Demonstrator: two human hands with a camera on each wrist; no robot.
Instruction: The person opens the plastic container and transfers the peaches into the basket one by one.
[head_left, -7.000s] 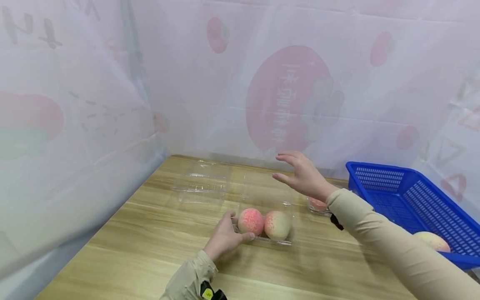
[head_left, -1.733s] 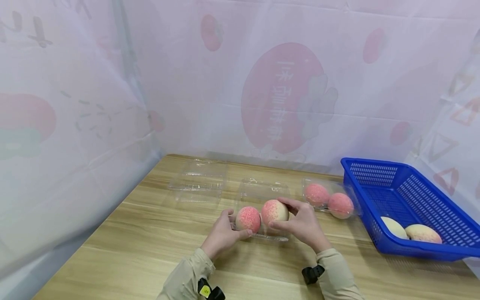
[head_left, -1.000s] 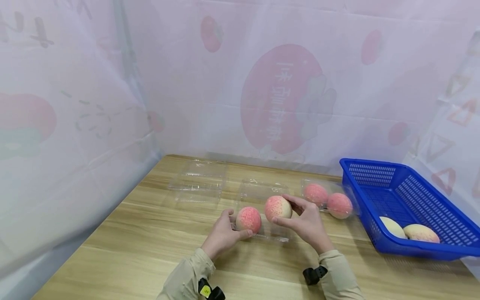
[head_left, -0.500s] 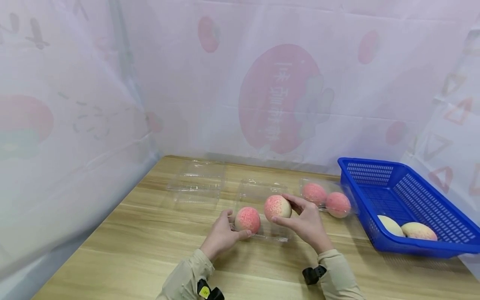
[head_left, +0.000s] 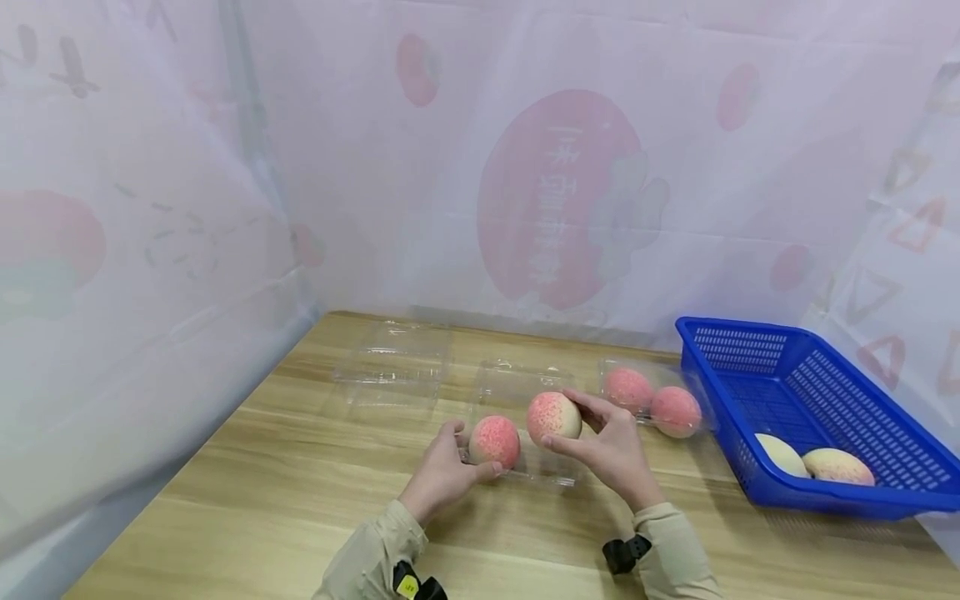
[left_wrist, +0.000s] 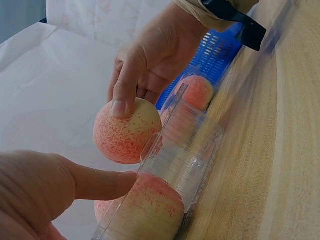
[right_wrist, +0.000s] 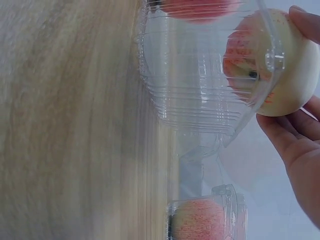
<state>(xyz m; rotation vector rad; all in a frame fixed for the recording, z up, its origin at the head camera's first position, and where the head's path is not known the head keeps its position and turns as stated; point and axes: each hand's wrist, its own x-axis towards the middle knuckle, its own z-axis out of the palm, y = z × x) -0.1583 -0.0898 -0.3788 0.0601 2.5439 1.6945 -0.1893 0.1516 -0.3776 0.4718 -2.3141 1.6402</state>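
Observation:
My right hand (head_left: 611,446) pinches a pink-and-cream peach (head_left: 554,417) between thumb and fingers, tilted just above the right half of an opened clear plastic clamshell box (head_left: 551,467). In the right wrist view its dark stem end (right_wrist: 253,74) shows through the box's wall. My left hand (head_left: 447,472) grips the left side of that box, thumb over the front rim. Another peach (head_left: 495,442) sits in the left half, beside my left thumb. The left wrist view shows the held peach (left_wrist: 129,131) above the rim; the left fingertips are hidden.
A closed clear box with two pink peaches (head_left: 629,390) lies to the right, against a blue plastic basket (head_left: 847,493) holding two paler peaches (head_left: 838,466). Another opened clear box (head_left: 397,367) stands at the back left. White printed sheeting (head_left: 360,167) walls the wooden table (head_left: 315,467).
Seven seconds ago two peaches lay in the box and my right hand was raised, holding nothing. Since then it took hold of a peach over the right half. Over the last second little has moved.

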